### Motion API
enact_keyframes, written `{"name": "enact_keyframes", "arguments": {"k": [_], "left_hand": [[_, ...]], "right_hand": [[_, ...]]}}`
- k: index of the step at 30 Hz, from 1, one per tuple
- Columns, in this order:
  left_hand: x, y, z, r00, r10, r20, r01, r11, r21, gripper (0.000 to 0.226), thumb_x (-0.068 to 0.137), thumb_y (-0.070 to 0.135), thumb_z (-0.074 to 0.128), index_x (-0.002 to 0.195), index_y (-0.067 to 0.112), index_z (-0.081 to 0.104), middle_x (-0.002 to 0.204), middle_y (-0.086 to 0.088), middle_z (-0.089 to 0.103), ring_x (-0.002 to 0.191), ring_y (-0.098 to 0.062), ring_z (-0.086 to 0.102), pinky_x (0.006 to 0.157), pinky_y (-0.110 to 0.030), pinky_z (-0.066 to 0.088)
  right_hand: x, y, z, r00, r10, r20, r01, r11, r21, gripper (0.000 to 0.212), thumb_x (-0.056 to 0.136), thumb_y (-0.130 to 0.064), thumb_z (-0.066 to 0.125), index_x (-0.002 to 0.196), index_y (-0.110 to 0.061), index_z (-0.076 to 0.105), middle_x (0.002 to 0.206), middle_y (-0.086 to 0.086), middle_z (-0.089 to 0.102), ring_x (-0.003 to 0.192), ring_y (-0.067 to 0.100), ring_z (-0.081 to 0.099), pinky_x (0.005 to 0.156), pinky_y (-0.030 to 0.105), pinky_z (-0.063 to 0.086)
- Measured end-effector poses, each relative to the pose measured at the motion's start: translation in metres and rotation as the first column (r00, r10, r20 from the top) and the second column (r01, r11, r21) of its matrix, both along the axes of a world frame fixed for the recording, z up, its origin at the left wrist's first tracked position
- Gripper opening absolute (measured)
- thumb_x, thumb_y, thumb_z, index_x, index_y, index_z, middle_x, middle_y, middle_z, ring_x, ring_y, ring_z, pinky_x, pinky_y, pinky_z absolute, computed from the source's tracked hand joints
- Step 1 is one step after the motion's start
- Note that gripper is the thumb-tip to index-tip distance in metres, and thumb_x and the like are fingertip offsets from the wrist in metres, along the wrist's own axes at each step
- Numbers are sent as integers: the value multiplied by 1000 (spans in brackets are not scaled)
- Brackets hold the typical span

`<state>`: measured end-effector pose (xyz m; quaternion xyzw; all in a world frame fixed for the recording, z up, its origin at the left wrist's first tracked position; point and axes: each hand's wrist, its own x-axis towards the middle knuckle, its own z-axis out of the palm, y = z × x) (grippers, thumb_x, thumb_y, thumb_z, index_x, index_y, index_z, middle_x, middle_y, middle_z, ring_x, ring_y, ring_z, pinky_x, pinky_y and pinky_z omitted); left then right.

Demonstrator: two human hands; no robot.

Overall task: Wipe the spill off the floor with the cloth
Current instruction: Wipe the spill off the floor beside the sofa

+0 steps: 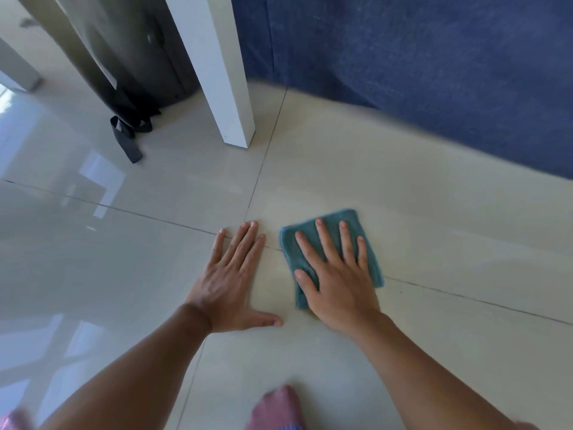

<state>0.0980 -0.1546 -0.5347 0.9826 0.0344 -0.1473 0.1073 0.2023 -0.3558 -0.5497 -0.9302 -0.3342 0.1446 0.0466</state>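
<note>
Plainly the wiping step is in hand. The right hand (338, 283) lies flat on the cloth (331, 256), a folded teal square on the pale tiled floor (434, 218), with all four fingers spread wide and the thumb out to the side — a press from above, not a pinch. The cloth sits across a grout line, just at 3 o'clock of the left hand (231, 280) and apart from it by a narrow strip of bare tile. The left hand is also flat on the floor, fingers close together and pointing toward 12 o'clock, thumb stuck out toward the cloth; it looks to be bearing the person's weight rather than working.

No spill shows clearly. The tile around the cloth is glossy and throws back window light, so a thin wet film could not be told from plain shine — how much is left to wipe cannot be judged.

The next move likely calls for steady downward pressure with the palm while sliding the cloth over the wet patch, the left hand staying planted as a brace. A white table leg (217, 72) stands at 11 o'clock and blue upholstery (434, 72) at 1 o'clock, both well apart from the cloth, so strokes have room.
</note>
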Motion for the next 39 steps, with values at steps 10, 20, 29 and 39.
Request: {"name": "enact_keyframes", "arguments": {"k": [10,20,29,39], "left_hand": [[0,0,-1,1000,-10,-13,10,1000,29,146,53,100,45,155,0,17,165,-20,2,153,-32,-2,119,-62,12],[0,-1,-2,1000,-3,1,3,999,36,146,53,100,43,155,1,16,165,-19,2,154,-30,-3,120,-60,8],[-2,-1,-3,1000,-16,-5,16,999,44,144,54,101,43,155,1,19,165,-20,4,154,-30,-1,120,-62,11],[-2,1,-6,999,-3,47,4,1000,-22,128,67,95,38,155,3,23,165,-17,10,154,-28,4,121,-58,10]], "right_hand": [[-27,-7,3,1000,7,-9,-7,1000,-5,72,94,-65,31,159,-42,11,170,1,-3,155,37,-11,122,63,-1],[-100,-51,0,829,-558,25,558,830,16,79,87,-61,39,157,-27,32,168,11,16,153,45,12,118,67,13],[-74,-50,-8,775,-625,91,627,779,15,75,92,-61,34,159,-30,23,170,6,9,155,40,6,120,65,11],[-16,-83,-15,803,-574,159,581,814,0,74,93,-64,27,159,-30,23,170,4,11,155,38,9,120,63,12]]}}
